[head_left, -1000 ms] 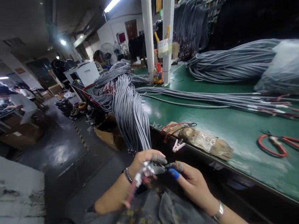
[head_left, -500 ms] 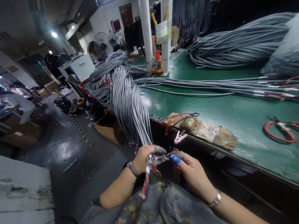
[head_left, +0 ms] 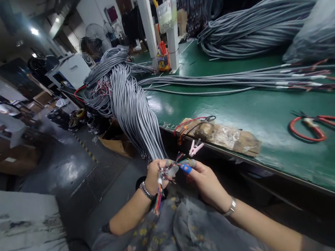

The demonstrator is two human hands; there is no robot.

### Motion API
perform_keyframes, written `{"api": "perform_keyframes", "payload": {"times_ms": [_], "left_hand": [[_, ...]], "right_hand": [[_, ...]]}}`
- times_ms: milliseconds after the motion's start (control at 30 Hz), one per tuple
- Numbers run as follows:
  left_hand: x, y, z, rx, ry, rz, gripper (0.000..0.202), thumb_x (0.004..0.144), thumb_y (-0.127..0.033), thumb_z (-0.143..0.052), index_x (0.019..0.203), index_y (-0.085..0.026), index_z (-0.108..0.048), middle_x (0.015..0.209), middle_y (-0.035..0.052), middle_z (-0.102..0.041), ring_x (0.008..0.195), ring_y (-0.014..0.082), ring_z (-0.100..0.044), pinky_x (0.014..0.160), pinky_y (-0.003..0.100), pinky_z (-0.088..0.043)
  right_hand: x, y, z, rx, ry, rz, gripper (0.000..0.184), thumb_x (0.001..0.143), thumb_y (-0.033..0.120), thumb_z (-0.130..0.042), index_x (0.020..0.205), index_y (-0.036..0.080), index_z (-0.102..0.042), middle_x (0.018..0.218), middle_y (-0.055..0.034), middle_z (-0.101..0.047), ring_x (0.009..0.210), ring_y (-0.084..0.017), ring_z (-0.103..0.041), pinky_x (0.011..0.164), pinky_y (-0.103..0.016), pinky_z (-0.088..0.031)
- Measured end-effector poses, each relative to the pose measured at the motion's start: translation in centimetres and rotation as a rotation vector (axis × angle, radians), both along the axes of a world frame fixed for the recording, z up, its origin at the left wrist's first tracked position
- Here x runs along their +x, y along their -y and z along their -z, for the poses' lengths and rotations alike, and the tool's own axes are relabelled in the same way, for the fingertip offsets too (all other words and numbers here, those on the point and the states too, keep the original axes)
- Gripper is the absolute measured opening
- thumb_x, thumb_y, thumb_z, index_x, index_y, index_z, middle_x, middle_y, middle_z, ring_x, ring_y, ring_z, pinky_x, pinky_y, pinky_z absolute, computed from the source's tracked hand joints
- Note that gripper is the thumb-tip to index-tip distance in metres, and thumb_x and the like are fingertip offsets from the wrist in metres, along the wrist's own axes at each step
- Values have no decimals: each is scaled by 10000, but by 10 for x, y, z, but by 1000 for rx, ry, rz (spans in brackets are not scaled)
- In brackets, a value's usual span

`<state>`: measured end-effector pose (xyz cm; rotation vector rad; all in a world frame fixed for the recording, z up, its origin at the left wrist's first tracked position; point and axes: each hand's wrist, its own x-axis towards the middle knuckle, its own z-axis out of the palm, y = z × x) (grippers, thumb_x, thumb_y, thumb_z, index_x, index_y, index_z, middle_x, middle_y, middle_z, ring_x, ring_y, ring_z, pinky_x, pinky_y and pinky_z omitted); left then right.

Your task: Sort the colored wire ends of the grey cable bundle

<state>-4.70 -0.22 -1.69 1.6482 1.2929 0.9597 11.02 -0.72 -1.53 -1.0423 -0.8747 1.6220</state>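
Note:
Over the bench's front edge hangs a thick bundle of grey cables (head_left: pixel 138 112), its lower end reaching my hands. My left hand (head_left: pixel 157 174) is closed around the cable ends, where thin coloured wires (head_left: pixel 158 202) stick out below a white sleeve. My right hand (head_left: pixel 201 178), with blue tape on a finger, pinches fine coloured wires at the tips, right beside the left fingers. Exactly which strands it grips is too small to make out. A pink clip (head_left: pixel 195 148) sits at the bench edge just above my right hand.
On the green bench (head_left: pixel 273 110) lie a cardboard piece wrapped in tape (head_left: pixel 225 135), red-handled cutters (head_left: pixel 307 128), a row of grey cables (head_left: pixel 211 81) and a large coil (head_left: pixel 249 25) beside clear plastic (head_left: pixel 318 21). A white post (head_left: pixel 147 28) stands behind. A carton (head_left: pixel 117 140) sits on the floor.
The view has shifted, so the bench items appear higher and further left. My hands stay close together; the right fingers now pinch wires fanned out upward, nearer the left hand.

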Motion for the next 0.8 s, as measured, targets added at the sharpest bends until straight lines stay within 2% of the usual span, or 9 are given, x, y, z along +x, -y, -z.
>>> {"api": "perform_keyframes", "payload": {"times_ms": [133, 233, 333, 433, 567, 700, 800], "left_hand": [[5, -1, -9, -94, 106, -45, 290, 786, -431, -626, 741, -148, -668, 699, 70, -671, 650, 174, -608, 634, 288, -484], [6, -4, -13, -99, 38, -14, 307, 768, -442, -644, 677, -151, -672, 693, 66, -673, 690, 185, -616, 692, 300, -490], [6, -7, -10, -69, -30, -12, 298, 780, -417, -631, 634, -158, -660, 669, 52, -666, 684, 174, -609, 717, 297, -484], [3, -9, -1, -35, -36, 6, 243, 772, -340, -636, 620, -151, -632, 624, 31, -628, 604, 137, -555, 613, 253, -452], [-5, -12, 7, -3, -140, 117, 216, 726, -271, -656, 574, -138, -580, 549, -7, -531, 532, 92, -442, 524, 209, -372], [-9, -15, 2, -85, -219, 231, 195, 721, -283, -654, 598, -139, -610, 561, -10, -559, 550, 95, -468, 536, 199, -384], [-4, -15, -5, -143, -200, 154, 202, 703, -305, -687, 588, -150, -630, 543, -12, -580, 535, 99, -484, 528, 202, -389]], "right_hand": [[3, -2, 1, 31, 31, -26, 360, 564, 518, -783, 625, 188, -652, 574, 3, -588, 505, -111, -411, 481, -251, -351], [6, -3, 4, 33, 39, -22, 358, 576, 527, -775, 620, 196, -643, 586, -1, -596, 527, -121, -434, 501, -258, -369], [9, -5, 5, 6, 9, -34, 370, 567, 528, -784, 671, 203, -643, 567, 21, -563, 519, -114, -423, 504, -252, -372], [8, -7, 7, -10, -34, -55, 410, 538, 525, -804, 738, 207, -639, 594, 31, -563, 518, -109, -423, 507, -252, -387], [4, -11, 8, -8, -48, -69, 409, 539, 537, -797, 656, 202, -593, 566, 36, -546, 516, -112, -450, 525, -266, -411], [2, -17, 6, 35, -18, -121, 400, 525, 537, -796, 621, 199, -606, 560, 19, -582, 540, -137, -512, 554, -288, -443], [3, -21, 6, 83, 16, -126, 384, 529, 536, -790, 619, 198, -631, 568, 3, -611, 548, -147, -529, 552, -293, -446]]}}
